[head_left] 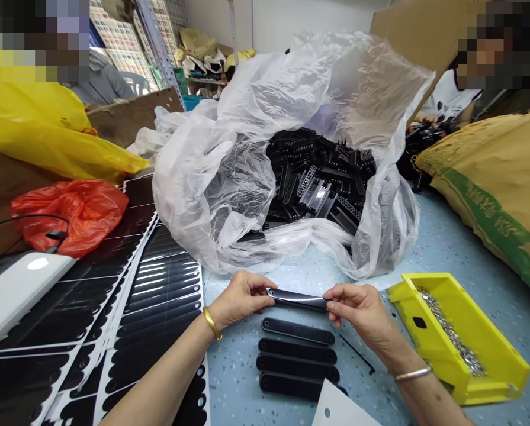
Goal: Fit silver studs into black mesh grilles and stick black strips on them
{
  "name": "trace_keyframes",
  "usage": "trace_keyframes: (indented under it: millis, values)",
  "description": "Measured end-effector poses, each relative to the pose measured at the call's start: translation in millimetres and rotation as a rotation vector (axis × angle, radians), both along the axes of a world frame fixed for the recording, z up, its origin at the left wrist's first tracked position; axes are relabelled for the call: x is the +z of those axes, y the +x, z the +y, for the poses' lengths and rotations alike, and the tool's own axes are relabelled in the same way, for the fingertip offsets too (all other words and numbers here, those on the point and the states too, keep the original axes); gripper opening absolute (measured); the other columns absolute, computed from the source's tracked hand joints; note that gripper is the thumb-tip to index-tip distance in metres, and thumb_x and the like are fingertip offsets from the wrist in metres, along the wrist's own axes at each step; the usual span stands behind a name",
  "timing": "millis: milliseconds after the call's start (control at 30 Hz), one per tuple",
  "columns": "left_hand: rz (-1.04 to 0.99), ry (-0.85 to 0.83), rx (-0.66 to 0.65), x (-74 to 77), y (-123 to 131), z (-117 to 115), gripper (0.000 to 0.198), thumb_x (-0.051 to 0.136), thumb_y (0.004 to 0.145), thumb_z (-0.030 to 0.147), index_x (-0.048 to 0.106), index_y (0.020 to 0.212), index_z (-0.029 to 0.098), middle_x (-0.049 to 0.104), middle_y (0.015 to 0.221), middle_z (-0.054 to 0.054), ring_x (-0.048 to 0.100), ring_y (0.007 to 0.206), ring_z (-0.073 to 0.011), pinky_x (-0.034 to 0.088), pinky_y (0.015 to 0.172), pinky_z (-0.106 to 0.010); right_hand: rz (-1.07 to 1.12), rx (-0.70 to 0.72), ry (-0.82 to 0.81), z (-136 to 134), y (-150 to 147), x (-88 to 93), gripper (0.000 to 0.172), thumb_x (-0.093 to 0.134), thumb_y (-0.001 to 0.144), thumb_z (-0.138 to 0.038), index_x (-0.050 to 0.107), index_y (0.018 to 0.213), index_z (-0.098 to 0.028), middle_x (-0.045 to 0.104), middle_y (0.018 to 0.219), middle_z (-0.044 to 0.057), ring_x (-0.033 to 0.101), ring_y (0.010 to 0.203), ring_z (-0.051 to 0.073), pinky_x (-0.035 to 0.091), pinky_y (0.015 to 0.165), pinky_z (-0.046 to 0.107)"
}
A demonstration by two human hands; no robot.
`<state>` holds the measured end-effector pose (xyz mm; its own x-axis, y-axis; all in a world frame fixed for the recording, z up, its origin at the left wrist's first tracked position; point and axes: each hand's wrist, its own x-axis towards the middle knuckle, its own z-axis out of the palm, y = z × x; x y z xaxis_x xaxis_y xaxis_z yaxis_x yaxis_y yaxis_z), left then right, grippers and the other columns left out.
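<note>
1. Fingers of our left hand (pixel 241 297) and right hand (pixel 357 306) pinch the ends of a glossy black strip (pixel 298 299), mid-frame.
2. Four bars (pixel 297 351) lie lower centre; we cannot tell whether they are finished.
3. Loose parts (pixel 318 189), seemingly undone, fill the upper-centre bag (pixel 185 195).

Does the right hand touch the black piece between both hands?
Touching: the head view shows the right hand pinching the black piece at one end.
</note>
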<state>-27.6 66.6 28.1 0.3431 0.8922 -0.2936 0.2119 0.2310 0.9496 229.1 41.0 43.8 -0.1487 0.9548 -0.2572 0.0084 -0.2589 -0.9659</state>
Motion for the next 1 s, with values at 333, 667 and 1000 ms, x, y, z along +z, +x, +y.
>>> trace_keyframes:
  millis: [333, 667, 1000]
  values:
    - [-0.004, -0.030, -0.026, -2.1, -0.3, 1.2, 0.022, 0.068, 0.062, 0.018, 0.071, 0.083, 0.011, 0.056, 0.051, 0.005, 0.052, 0.045, -0.0087, 0.042, 0.047, -0.020, 0.011, -0.039, 0.105, -8.9, -3.3, 8.4, 0.017, 0.080, 0.064, -0.028, 0.074, 0.074, -0.015, 0.063, 0.053, 0.002, 0.056, 0.047, 0.013, 0.046, 0.042, 0.023]
    - [-0.027, -0.046, 0.003, -6.4, -0.9, 0.9, 0.028, 0.072, 0.060, 0.021, 0.069, 0.086, 0.010, 0.057, 0.052, 0.005, 0.053, 0.044, -0.0088, 0.042, 0.046, -0.020, 0.025, -0.054, 0.066, -9.4, 2.0, 3.5, 0.019, 0.081, 0.064, -0.028, 0.074, 0.076, -0.015, 0.064, 0.054, 0.003, 0.056, 0.047, 0.013, 0.046, 0.041, 0.023]
    - [-0.022, -0.059, -0.024, -0.5, -0.2, 1.4, 0.021, 0.069, 0.061, 0.016, 0.070, 0.081, 0.011, 0.056, 0.050, 0.005, 0.054, 0.045, -0.0084, 0.044, 0.047, -0.020, 0.050, -0.052, 0.038, -9.8, 0.5, 4.5, 0.020, 0.082, 0.063, -0.029, 0.074, 0.075, -0.015, 0.064, 0.054, 0.003, 0.056, 0.048, 0.014, 0.046, 0.042, 0.024]
